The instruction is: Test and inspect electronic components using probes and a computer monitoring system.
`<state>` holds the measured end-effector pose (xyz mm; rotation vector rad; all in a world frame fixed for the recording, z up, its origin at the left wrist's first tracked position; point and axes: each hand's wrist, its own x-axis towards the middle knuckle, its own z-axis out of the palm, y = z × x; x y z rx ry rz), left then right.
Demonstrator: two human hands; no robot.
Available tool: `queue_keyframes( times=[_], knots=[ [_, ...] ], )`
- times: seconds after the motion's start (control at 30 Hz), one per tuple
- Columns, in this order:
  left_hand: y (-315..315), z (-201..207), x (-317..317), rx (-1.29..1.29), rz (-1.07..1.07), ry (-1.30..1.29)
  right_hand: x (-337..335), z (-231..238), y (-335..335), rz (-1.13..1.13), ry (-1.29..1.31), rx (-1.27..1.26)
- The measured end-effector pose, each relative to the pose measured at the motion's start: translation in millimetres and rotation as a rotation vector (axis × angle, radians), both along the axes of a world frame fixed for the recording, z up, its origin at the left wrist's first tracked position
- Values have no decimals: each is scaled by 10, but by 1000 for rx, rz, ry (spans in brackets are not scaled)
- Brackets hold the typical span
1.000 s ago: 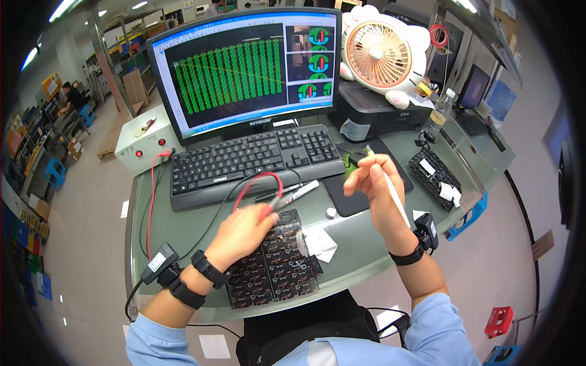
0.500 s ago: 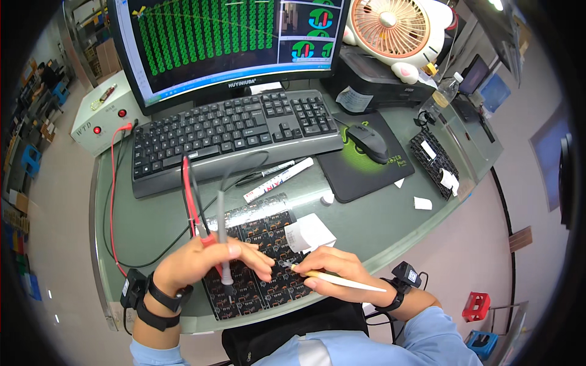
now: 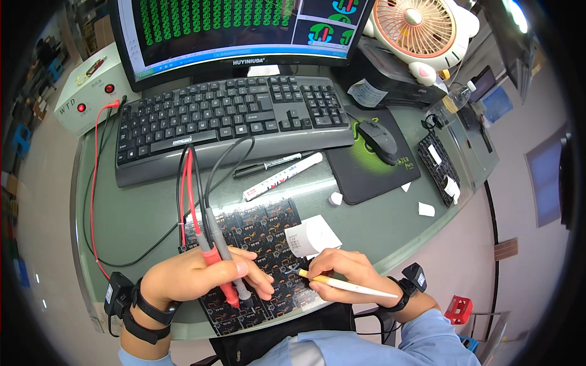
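Observation:
My left hand (image 3: 201, 271) is closed around a red test probe (image 3: 212, 256) and a grey-and-black test probe (image 3: 221, 235). Their tips point down at the near left of a black circuit board panel (image 3: 262, 222); whether they touch it I cannot tell. The panel carries rows of small copper-coloured patterns. In my right hand (image 3: 348, 268) is a slim white brush (image 3: 351, 287) with a yellow neck, pinched between thumb and fingers. Its tip is at the panel's surface, right of my left fingertips. A printed paper slip (image 3: 318, 235) lies on the panel's right edge, just beyond my right hand.
Beyond the panel lie a black pen (image 3: 265, 166), a white marker (image 3: 282, 177) and a keyboard (image 3: 238, 125). A mouse (image 3: 377, 141) rests on its mat at right, near another black board (image 3: 436, 165). The red probe lead (image 3: 91, 195) runs from a white box (image 3: 85, 91).
My view has shifted slightly. The two probes in my left hand now lean side by side, tips lower toward the panel. My right hand keeps the brush near the same spot.

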<state>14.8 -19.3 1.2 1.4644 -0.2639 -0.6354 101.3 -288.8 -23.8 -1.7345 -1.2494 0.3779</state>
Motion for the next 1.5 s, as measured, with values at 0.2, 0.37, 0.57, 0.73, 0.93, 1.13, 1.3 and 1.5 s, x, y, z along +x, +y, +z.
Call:
queue_keyframes(
  times=[0.2,0.37,0.57,0.73,0.93,1.13,1.3,1.5],
  knots=[
    [-13,-51,-42,8,32,-55,-21,-42,-58,-38,64,14],
    [-37,-32,-48,25,67,-18,15,-107,-133,-92,80,103],
    [-53,-39,-78,101,65,-67,32,-51,-72,-5,18,40],
    [-68,-60,-84,73,105,-11,22,-57,-56,-3,17,26],
    [-97,-47,-100,111,138,59,29,-51,-14,29,-50,27],
    [-113,-61,-76,129,163,9,33,-30,-23,49,-47,-12],
    [-128,-22,-78,123,181,75,41,-26,-12,46,-84,24],
    [-102,39,-87,105,195,106,28,-22,30,33,-81,39]
  ],
)
